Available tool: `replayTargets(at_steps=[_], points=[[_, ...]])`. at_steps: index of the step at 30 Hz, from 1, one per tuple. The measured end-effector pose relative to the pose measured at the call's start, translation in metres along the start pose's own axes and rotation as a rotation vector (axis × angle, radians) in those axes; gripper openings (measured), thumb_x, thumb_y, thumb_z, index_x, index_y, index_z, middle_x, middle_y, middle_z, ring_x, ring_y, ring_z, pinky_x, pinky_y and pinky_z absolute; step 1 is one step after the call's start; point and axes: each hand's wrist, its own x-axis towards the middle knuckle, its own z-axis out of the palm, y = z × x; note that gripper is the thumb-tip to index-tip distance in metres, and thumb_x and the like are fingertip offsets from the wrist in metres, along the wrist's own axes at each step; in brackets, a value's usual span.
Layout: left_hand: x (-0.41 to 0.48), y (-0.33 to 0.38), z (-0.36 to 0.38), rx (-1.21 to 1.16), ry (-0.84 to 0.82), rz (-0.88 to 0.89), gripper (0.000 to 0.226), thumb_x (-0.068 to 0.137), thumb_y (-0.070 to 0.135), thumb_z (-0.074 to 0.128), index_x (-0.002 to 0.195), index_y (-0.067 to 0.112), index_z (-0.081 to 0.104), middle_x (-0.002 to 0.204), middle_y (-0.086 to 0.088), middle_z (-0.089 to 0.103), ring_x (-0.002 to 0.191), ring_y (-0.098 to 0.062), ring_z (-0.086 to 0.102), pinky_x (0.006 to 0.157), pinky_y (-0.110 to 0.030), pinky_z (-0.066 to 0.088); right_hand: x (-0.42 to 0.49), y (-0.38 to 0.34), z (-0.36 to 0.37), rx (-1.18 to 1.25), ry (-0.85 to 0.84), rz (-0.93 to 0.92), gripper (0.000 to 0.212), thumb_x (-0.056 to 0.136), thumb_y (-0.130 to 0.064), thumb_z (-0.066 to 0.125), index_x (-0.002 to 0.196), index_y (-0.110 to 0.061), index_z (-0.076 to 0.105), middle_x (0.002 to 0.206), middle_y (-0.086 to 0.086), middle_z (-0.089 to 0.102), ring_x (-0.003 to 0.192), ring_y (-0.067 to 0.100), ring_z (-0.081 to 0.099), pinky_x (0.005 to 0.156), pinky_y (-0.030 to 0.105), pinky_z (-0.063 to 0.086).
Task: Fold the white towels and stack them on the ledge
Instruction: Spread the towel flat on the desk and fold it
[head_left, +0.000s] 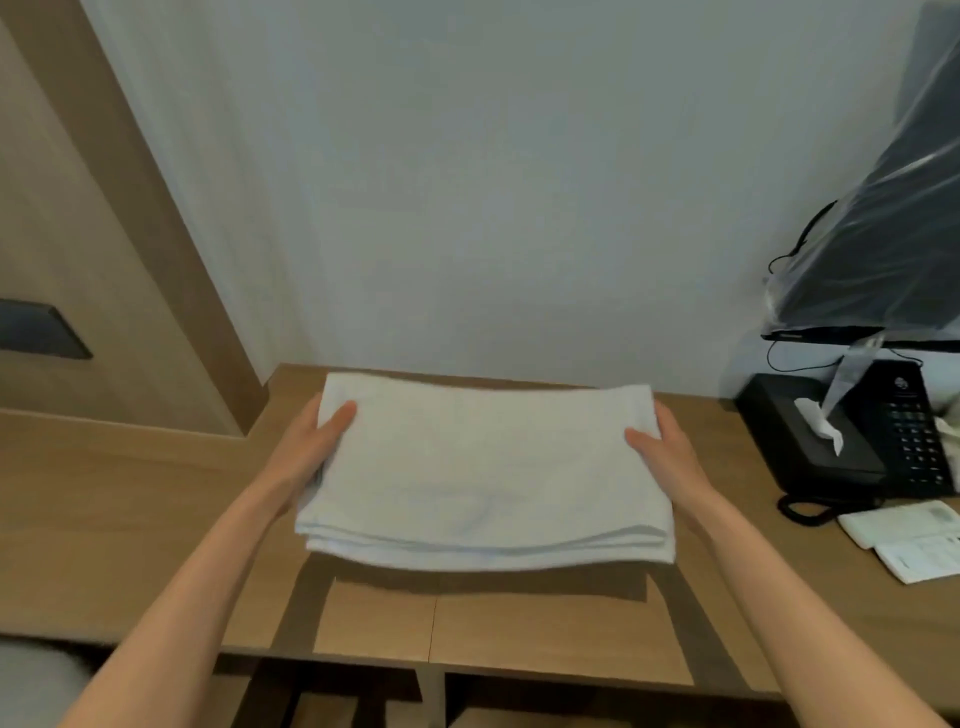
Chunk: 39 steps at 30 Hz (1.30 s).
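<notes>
1. The folded towel (483, 467) is held just above the middle of the ledge (156, 519). A shadow on the wood beneath suggests it has not yet been set down.
2. It is gripped at both short ends, by the left hand (317, 441) and the right hand (665, 447). Thumbs are laid on top, and the fingers are hidden underneath.
3. The towel should be lowered level, so that the layers toward the ledge's front edge are kept aligned.
4. Its far edge is best laid parallel to the ledge's back, well apart from the telephone (904, 431) at the ledge's right end.
5. The fingers should be slid out sideways only once the weight is borne by the ledge.
</notes>
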Motion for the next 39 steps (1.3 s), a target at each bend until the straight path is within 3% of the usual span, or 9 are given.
replayTargets(at_steps=[3, 7, 11, 15, 21, 28, 32, 35, 39], points=[[-0.007, -0.038, 0.002, 0.071, -0.075, -0.204, 0.011, 0.096, 0.026, 0.053, 0.1, 0.033, 0.06, 0.098, 0.01, 0.07, 0.076, -0.001, 0.069, 0.057, -0.015, 0.051, -0.003, 0.03, 0.005, -0.052, -0.083, 0.27, 0.044, 0.095, -0.005, 0.051, 0.138, -0.01, 0.041, 0.123, 0.012, 0.055, 0.093, 0.022, 0.056, 0.06, 0.025, 0.046], [-0.017, -0.09, 0.01, 0.146, -0.142, -0.411, 0.023, 0.098, 0.026, 0.05, 0.118, 0.017, 0.057, 0.108, -0.006, 0.068, 0.085, -0.018, 0.067, 0.069, -0.03, 0.053, 0.001, 0.078, 0.015, -0.196, -0.08, 0.411, 0.04, 0.094, -0.004, 0.052, 0.133, -0.005, 0.043, 0.126, 0.016, 0.056, 0.092, 0.023, 0.056, 0.075, 0.033, 0.048], [-0.017, -0.116, 0.016, 0.401, -0.051, -0.374, 0.025, 0.098, 0.026, 0.05, 0.117, 0.011, 0.056, 0.084, 0.0, 0.062, 0.069, -0.015, 0.059, 0.06, -0.027, 0.045, 0.002, 0.113, 0.024, -0.354, -0.01, 0.435, 0.031, 0.094, -0.014, 0.053, 0.124, -0.007, 0.051, 0.116, 0.012, 0.061, 0.092, 0.026, 0.057, 0.086, 0.04, 0.049], [-0.016, -0.12, 0.018, 0.549, 0.035, -0.328, 0.018, 0.095, 0.031, 0.052, 0.099, 0.015, 0.058, 0.084, -0.001, 0.062, 0.087, -0.026, 0.059, 0.077, -0.032, 0.043, 0.002, 0.129, 0.022, -0.796, 0.014, 0.378, 0.04, 0.094, -0.04, 0.049, 0.118, -0.009, 0.06, 0.131, 0.013, 0.055, 0.136, 0.032, 0.031, 0.111, 0.043, 0.025], [-0.029, -0.127, 0.023, 0.736, 0.064, -0.285, 0.043, 0.101, 0.032, 0.04, 0.061, 0.015, 0.04, 0.052, 0.005, 0.039, 0.046, -0.011, 0.036, 0.046, -0.025, 0.026, -0.02, 0.132, 0.017, -0.733, -0.085, 0.386, 0.038, 0.099, -0.034, 0.04, 0.117, -0.004, 0.055, 0.109, 0.01, 0.062, 0.094, 0.027, 0.059, 0.077, 0.035, 0.047], [-0.042, -0.121, 0.026, 0.696, 0.07, -0.263, 0.028, 0.102, 0.035, 0.031, 0.103, 0.01, 0.043, 0.089, -0.002, 0.049, 0.077, -0.017, 0.047, 0.065, -0.033, 0.033, -0.033, 0.133, 0.016, -0.519, 0.083, 0.197, 0.023, 0.1, -0.027, 0.041, 0.11, -0.008, 0.049, 0.101, 0.008, 0.057, 0.075, 0.014, 0.05, 0.058, 0.028, 0.037], [-0.054, -0.125, 0.022, 0.701, 0.05, -0.222, 0.036, 0.102, 0.031, 0.034, 0.102, -0.001, 0.05, 0.08, -0.013, 0.049, 0.069, -0.024, 0.049, 0.06, -0.037, 0.039, -0.041, 0.143, 0.008, -0.535, 0.04, 0.154, 0.021, 0.099, -0.029, 0.043, 0.106, -0.011, 0.05, 0.1, 0.005, 0.057, 0.078, 0.013, 0.051, 0.066, 0.03, 0.041], [-0.063, -0.13, 0.023, 0.732, 0.086, -0.221, 0.027, 0.101, 0.032, 0.036, 0.096, 0.007, 0.047, 0.072, 0.001, 0.048, 0.065, -0.016, 0.048, 0.051, -0.024, 0.031, -0.046, 0.15, 0.006, -0.61, 0.018, 0.133, 0.028, 0.099, -0.035, 0.042, 0.116, -0.013, 0.049, 0.107, 0.001, 0.057, 0.091, 0.017, 0.056, 0.074, 0.034, 0.046], [-0.071, -0.136, 0.024, 0.809, 0.058, -0.215, 0.027, 0.101, 0.034, 0.037, 0.101, 0.009, 0.045, 0.077, -0.003, 0.054, 0.066, -0.015, 0.053, 0.051, -0.026, 0.033, -0.053, 0.162, 0.003, -0.754, -0.015, 0.142, 0.025, 0.099, -0.038, 0.039, 0.112, -0.018, 0.048, 0.09, -0.003, 0.06, 0.077, 0.014, 0.06, 0.071, 0.039, 0.054]])
